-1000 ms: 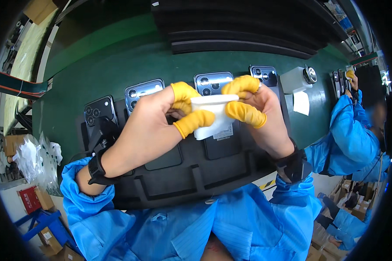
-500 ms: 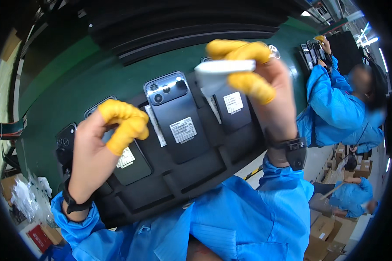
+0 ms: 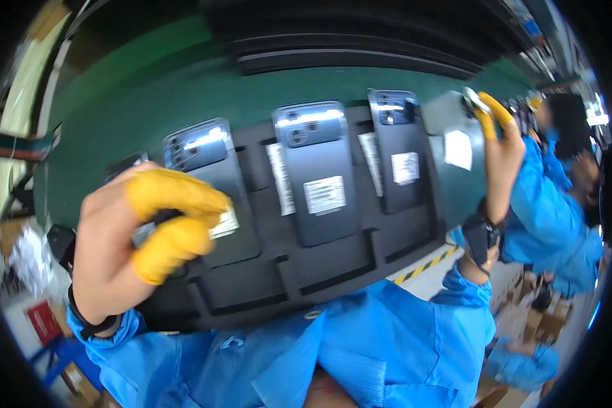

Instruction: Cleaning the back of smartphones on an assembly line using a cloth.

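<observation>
My left hand (image 3: 156, 221), with yellow finger covers, is curled in a pinch over the left dark phone (image 3: 234, 180), its fingertips at that phone's white label. Whatever the pinch may hold is too small to make out. Far to the right, my right hand (image 3: 502, 139) has thumb and finger closed around a small silvery-white item (image 3: 477, 100), blurred. Beside it is a pale sheet (image 3: 436, 112) with a white label (image 3: 457, 149). A middle phone (image 3: 317, 173) and a right phone (image 3: 399, 153) lie back-up in the black tray (image 3: 333, 272), each with a white label.
White printed strips (image 3: 281, 178) lie beside the phones. The tray sits on a green bench (image 3: 251, 92) with a black ledge (image 3: 360, 61) behind it. On the right, a co-worker in a blue sleeve (image 3: 540, 197) is close to my right arm. Cardboard boxes (image 3: 547, 319) stand on the floor.
My right hand has moved right, away from above the right phone, and the white item it held there no longer shows in it. The view has turned, shifting the tray. My left hand stays pinched.
</observation>
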`<state>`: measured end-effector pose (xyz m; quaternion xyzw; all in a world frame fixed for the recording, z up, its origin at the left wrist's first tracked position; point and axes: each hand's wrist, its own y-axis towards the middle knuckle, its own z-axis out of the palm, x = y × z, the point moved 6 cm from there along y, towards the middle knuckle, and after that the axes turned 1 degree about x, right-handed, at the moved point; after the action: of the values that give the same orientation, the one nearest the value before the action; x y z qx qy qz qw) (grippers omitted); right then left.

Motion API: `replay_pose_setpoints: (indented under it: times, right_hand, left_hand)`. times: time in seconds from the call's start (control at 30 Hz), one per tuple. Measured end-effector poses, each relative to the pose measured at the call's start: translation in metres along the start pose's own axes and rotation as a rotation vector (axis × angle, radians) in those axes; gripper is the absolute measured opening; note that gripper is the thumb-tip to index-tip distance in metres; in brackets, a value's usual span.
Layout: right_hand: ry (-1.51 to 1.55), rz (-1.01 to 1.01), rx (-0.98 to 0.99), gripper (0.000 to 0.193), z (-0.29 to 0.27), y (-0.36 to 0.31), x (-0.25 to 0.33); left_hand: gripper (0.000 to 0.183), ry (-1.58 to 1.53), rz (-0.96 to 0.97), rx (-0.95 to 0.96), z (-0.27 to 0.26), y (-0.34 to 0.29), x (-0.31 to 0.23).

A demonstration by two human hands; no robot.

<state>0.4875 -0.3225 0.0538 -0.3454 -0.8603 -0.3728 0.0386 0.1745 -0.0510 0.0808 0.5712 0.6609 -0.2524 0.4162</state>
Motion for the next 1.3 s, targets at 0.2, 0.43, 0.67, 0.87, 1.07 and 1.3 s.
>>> replay_pose_setpoints:
  times: [0.2, 0.43, 0.67, 0.87, 1.07, 1.3]
  right_hand:
    - [0.033, 0.053, -0.04, 0.029, -0.02, 0.003, -0.035]
    - [0.988, 0.414, 0.114, 0.04, -0.018, 0.023, -0.014]
    - [1.253, 0.238, 0.801, 0.041, 0.104, 0.023, 0.169]
    - [0.577, -0.852, 0.495, 0.025, 0.146, -0.007, 0.302]
    - [0.602, -1.126, 0.612, 0.027, 0.147, -0.049, 0.298]
    - [0.568, -0.911, 0.663, 0.023, 0.131, -0.017, 0.273]
  left_hand:
    - [0.033, 0.339, 0.078, 0.432, 0.019, -0.037, 0.007]
    - [0.031, 0.622, 0.12, 0.37, 0.024, -0.039, 0.02]
    - [0.02, 0.753, 0.164, 0.242, 0.059, -0.047, 0.026]
    - [0.019, 0.846, 0.159, 0.18, 0.065, -0.049, 0.022]
    - [0.02, 0.872, 0.167, 0.184, 0.072, -0.05, 0.026]
    - [0.02, 0.923, 0.17, 0.194, 0.07, -0.049, 0.022]
